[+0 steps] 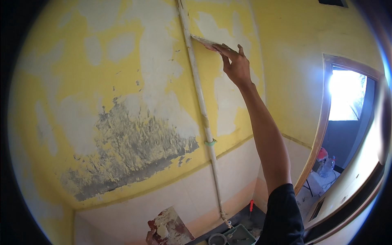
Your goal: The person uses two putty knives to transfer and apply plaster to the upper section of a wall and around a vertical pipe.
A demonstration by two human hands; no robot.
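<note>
My right hand (237, 65) is raised high against the yellow wall (159, 77), fingers closed on a putty-smeared scraper (204, 42). Its thin blade points left, and the tip reaches the white vertical pipe (196, 79). Pale filler patches (232, 98) lie on the paint beside the pipe. Lower down, a putty-covered board (169, 226) with dark red showing at its edge is at the bottom of the view; what supports it is hidden. I cannot see my left hand.
A rough grey bare patch (134, 147) marks the wall left of the pipe. Below are a green tray (241, 236), a round container (217, 239) and a red-handled tool (251, 205). To the right stands a doorway frame (320, 134), with a plastic bottle (328, 166) beyond.
</note>
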